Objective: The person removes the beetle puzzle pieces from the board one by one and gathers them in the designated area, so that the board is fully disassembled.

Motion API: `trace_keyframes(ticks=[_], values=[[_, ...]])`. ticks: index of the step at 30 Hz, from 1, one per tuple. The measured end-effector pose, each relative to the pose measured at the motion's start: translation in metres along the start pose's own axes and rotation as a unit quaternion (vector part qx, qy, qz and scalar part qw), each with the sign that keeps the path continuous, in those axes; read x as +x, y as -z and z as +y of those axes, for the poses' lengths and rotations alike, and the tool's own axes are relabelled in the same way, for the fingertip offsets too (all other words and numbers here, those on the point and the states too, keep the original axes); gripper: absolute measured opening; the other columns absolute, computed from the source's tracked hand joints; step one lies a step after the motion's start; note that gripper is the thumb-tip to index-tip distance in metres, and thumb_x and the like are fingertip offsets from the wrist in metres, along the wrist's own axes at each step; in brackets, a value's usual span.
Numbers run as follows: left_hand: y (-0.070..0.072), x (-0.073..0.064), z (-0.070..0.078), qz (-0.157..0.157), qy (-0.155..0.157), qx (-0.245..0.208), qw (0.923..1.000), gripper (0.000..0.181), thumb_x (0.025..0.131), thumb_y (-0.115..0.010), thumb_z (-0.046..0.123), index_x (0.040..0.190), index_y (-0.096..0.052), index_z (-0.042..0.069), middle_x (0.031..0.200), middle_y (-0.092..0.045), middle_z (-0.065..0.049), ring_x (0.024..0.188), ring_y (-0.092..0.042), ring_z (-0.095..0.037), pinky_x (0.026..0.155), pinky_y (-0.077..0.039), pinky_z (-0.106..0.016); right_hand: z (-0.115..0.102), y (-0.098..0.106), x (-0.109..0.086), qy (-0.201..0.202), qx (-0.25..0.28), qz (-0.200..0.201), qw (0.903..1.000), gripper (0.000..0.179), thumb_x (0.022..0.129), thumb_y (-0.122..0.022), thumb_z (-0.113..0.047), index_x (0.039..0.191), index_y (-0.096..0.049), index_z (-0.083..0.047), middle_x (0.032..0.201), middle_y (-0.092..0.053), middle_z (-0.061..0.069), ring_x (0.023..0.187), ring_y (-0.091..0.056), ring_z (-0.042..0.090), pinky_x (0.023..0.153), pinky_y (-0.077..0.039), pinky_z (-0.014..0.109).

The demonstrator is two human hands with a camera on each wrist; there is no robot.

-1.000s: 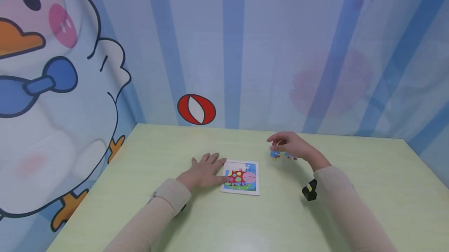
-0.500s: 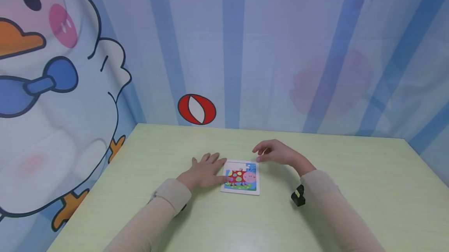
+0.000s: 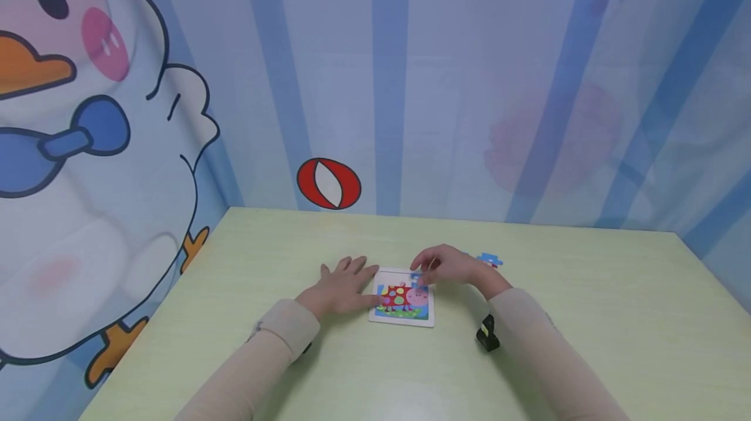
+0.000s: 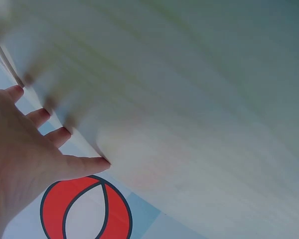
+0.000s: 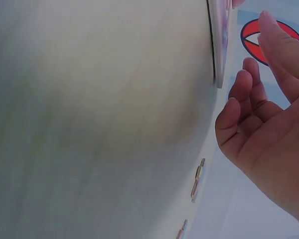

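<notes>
A small square picture puzzle (image 3: 401,311) in a white frame lies on the table, with a bare white patch along its upper left. My left hand (image 3: 340,287) rests at its left edge with fingers spread, the thumb over the picture. Over the puzzle's upper right corner is my right hand (image 3: 448,266), fingers bent, fingertips right at a blue corner piece. In the right wrist view this hand (image 5: 274,114) shows curled fingers; I cannot tell whether it pinches the piece. Beyond it lies a loose blue puzzle piece (image 3: 489,259), and another loose piece (image 5: 182,230) shows in the right wrist view.
The pale green table (image 3: 587,317) ends at a striped blue cloth backdrop (image 3: 446,82) with a printed duck (image 3: 70,225) on the left and a printed red ball (image 3: 328,183). A small black device (image 3: 487,333) hangs at the right wrist.
My right hand has moved left and nearer, from above the loose puzzle pieces to the puzzle's upper right corner. My left hand has stayed in place.
</notes>
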State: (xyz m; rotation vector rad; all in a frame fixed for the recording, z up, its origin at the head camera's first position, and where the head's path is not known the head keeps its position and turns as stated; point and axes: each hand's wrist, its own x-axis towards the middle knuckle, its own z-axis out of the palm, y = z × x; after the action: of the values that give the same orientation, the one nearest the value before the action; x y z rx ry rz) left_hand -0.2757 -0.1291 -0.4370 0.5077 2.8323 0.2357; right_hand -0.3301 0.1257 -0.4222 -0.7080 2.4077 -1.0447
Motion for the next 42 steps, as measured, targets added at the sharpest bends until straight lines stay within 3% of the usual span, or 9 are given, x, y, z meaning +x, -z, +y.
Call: trace_keyframes(ticks=[19, 42], values=[[-0.001, 0.0, -0.001, 0.004, -0.006, -0.001, 1.0, 0.075, 0.09, -0.051, 0.061, 0.152, -0.032, 0.022, 0.159, -0.023, -0.009, 0.145, -0.017, -0.039, 0.105, -0.014, -0.074, 0.001, -0.009, 0.006, -0.007, -0.028, -0.018, 0.9994, 0.018, 0.082, -0.076, -0.015, 0.1, -0.071, -0.011, 0.091, -0.056, 0.004, 0.087, -0.046, 0.02, 0.075, -0.04, 0.032], [-0.001, -0.001, 0.0, 0.005, -0.006, -0.007, 0.9999, 0.075, 0.09, -0.052, 0.059, 0.151, -0.032, 0.022, 0.158, -0.024, -0.01, 0.144, -0.017, -0.04, 0.105, -0.014, -0.074, -0.009, -0.014, 0.005, -0.049, -0.07, -0.013, 0.9962, 0.014, 0.081, -0.077, -0.014, 0.094, -0.071, -0.015, 0.096, -0.057, 0.001, 0.091, -0.048, 0.02, 0.079, -0.043, 0.033]])
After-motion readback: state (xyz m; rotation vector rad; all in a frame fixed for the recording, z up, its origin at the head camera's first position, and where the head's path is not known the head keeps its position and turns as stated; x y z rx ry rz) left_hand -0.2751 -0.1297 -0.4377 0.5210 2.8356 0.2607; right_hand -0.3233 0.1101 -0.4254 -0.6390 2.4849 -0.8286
